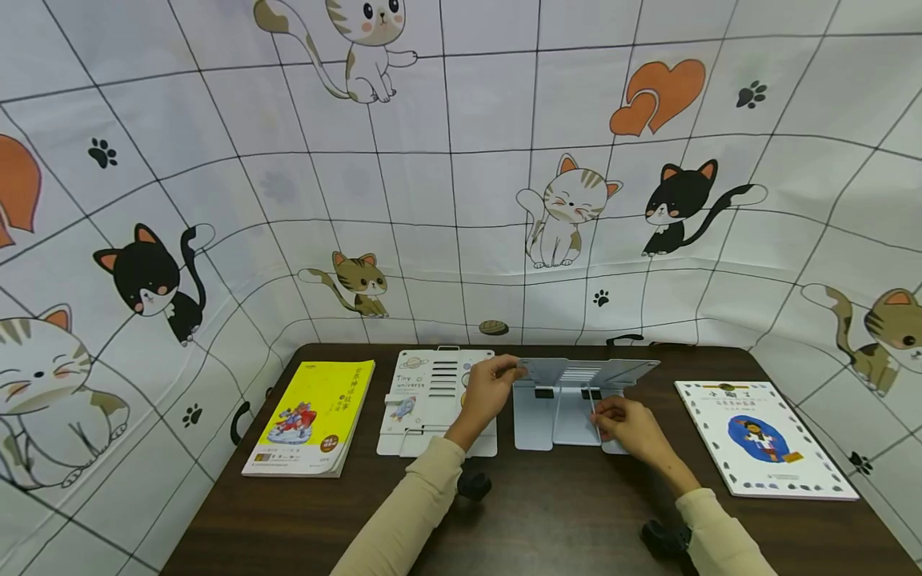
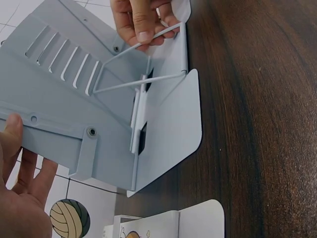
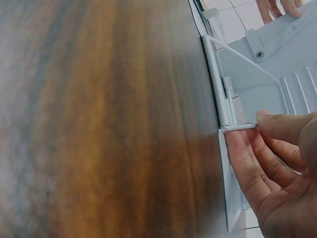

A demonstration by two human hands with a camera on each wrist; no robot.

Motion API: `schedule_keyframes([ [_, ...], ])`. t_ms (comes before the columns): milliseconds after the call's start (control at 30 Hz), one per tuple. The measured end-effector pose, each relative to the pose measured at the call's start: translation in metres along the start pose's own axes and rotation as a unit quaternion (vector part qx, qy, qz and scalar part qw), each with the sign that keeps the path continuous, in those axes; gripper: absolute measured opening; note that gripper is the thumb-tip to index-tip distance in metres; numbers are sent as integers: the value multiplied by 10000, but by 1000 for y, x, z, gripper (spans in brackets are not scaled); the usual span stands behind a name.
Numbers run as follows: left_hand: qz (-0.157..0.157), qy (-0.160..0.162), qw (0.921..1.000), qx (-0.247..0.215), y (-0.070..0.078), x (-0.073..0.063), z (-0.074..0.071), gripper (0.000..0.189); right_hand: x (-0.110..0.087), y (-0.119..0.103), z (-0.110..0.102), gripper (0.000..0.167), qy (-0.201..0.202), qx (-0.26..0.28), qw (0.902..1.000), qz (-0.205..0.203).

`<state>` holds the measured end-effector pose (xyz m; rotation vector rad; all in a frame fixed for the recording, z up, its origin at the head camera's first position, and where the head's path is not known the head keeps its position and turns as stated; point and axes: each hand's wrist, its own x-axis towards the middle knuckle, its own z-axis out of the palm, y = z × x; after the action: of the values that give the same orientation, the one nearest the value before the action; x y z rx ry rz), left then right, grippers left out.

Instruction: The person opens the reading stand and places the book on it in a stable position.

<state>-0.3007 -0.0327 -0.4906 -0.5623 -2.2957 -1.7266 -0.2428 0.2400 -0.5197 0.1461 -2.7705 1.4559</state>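
Note:
A pale grey metal book stand point(image 1: 533, 420) stands unfolded on the table, its slotted panel point(image 2: 49, 84) tilted up from the flat base point(image 2: 173, 119). My left hand point(image 1: 493, 392) holds the raised panel at its upper left corner, thumb on one face and fingers behind. With thumb and fingers my right hand point(image 1: 630, 428) pinches one side of the wire support point(image 3: 247, 127). That wire frame rises from the front of the base, and its far bar lies at the slots in the left wrist view.
Left of the stand lies a second, folded book stand point(image 1: 418, 400) printed with "Tiny universe". A yellow book point(image 1: 317, 408) is on the far left of the dark wooden table point(image 1: 547, 512), a white book point(image 1: 763, 440) on the right. A cat-patterned curtain point(image 1: 475, 192) hangs behind.

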Motion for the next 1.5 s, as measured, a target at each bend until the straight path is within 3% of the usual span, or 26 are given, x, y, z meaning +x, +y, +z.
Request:
schedule_keyframes([
  [100, -104, -142, 9998, -78, -2, -2, -1, 11, -4, -1, -5, 21, 355, 44, 9993, -71],
  [200, -166, -314, 9993, -144, -6, -4, -4, 12, -7, -4, -15, 20, 1111, 211, 9935, -103],
  [300, -144, -411, 9989, -146, -10, -5, -8, 15, -9, -8, -27, 19, 2096, 577, 9761, -5],
  [367, -93, -401, 9990, -168, -14, -6, -10, 17, -10, -12, -36, 20, 2712, 801, 9592, -6],
  [467, 6, -350, 9990, -285, -17, -7, -13, 19, -11, -17, -47, 23, 3280, 1028, 9385, -328],
  [600, 79, -341, 9984, -451, -16, -8, -14, 18, -9, -19, -54, 29, 3215, 1027, 9357, -1028],
  [733, -26, -403, 9975, -585, -15, -7, -11, 16, -7, -19, -52, 27, 3037, 1209, 9353, -1356],
  [900, -41, -258, 9976, -641, -16, -5, -9, 13, -4, -17, -47, 26, 3120, 1349, 9300, -1402],
  [1167, -95, -177, 9980, -603, -13, -8, -10, 11, 5, -19, -44, 18, 3381, 1649, 9130, -1579],
  [1367, -10, -159, 9988, -457, -7, -18, -8, 10, -3, -46, -46, 17, 3560, 1531, 9105, -1442],
  [1500, 159, -206, 9991, -327, -3, -26, -6, 9, 9, -37, -47, 19, 3557, 1622, 9109, -1318],
])
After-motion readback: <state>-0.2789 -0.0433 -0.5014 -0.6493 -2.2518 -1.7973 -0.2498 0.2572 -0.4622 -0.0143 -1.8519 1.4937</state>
